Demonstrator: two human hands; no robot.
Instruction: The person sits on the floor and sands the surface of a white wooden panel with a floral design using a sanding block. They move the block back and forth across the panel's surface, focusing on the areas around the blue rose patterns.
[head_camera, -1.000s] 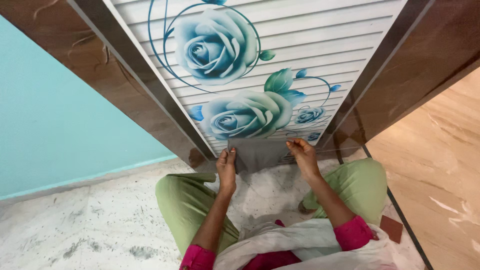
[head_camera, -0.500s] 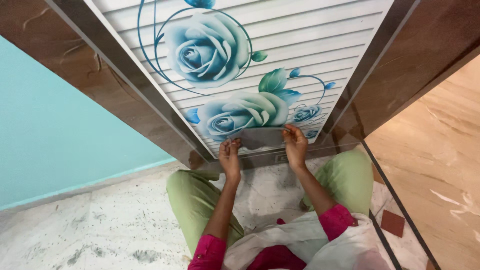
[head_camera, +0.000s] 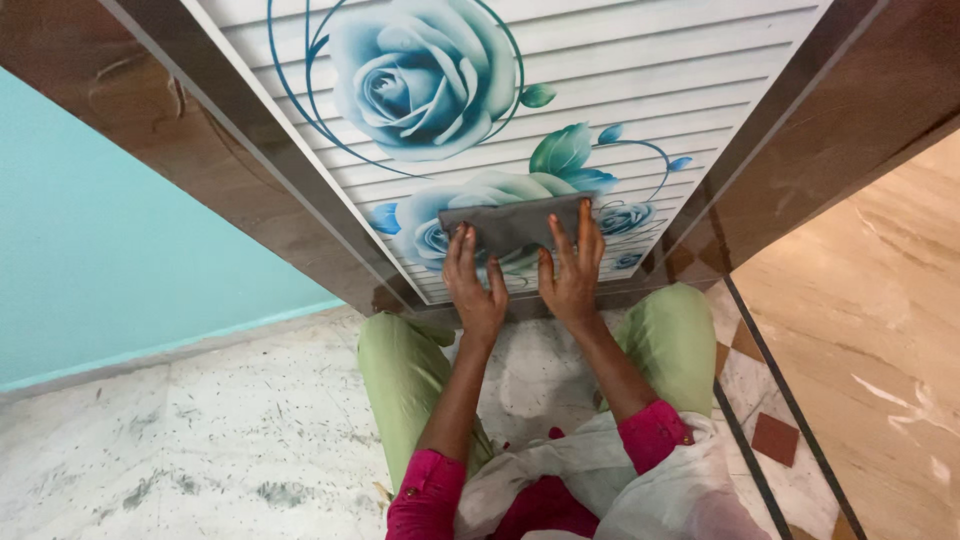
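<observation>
1. Your fingers lie spread and flat, both hands pressing the grey cloth against the door panel.
2. Left hand, right hand on the cloth's lower edge.
3. Speckled marble floor; turquoise wall left.

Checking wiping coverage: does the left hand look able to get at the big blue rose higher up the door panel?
Probably yes. The left hand lies flat on the grey cloth, and only bare door panel lies between it and the big blue rose.
</observation>
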